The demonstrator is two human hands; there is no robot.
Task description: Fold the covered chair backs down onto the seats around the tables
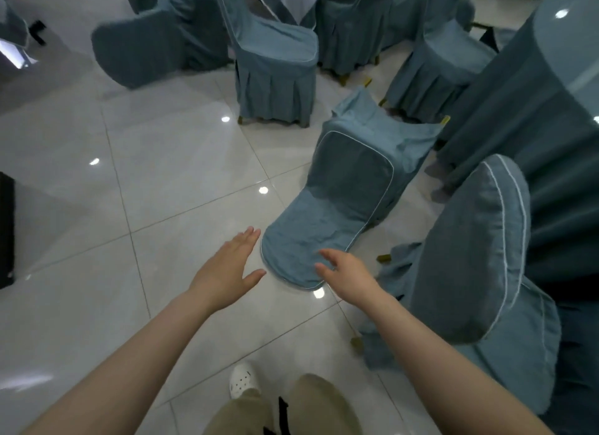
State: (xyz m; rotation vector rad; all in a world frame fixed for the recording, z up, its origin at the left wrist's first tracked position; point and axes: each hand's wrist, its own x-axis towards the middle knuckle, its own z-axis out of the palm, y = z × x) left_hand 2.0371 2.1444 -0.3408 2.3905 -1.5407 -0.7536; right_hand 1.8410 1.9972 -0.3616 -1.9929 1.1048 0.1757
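Plainly, both bare hands were stretched out over the tiled floor (129, 175) toward one covered chair (353, 182) near the middle of the view. The chair's teal cover had white piping round a darker panel, and the rounded top end of the chair back (298, 250) pointed toward the person, lying between the two hands. The left hand (227, 266) hovered just beside that rounded end, on its left. Its fingers were straight and close together, the thumb spread wide, and it held nothing. The right hand (343, 272) lay over the right side of the same end, fingers loosely spread and slightly bent, gripping nothing; whether the fingertips touched the cloth could not be told.

Just right of this chair stood a second covered chair (470, 256), its back upright. Beyond it, along the right edge of the floor, was a round table (505, 117) draped in teal cloth under a glossy top. A third covered chair (275, 55) stood farther off, among others. At the bottom, a white shoe (243, 381) and khaki trousers (317, 408) showed.
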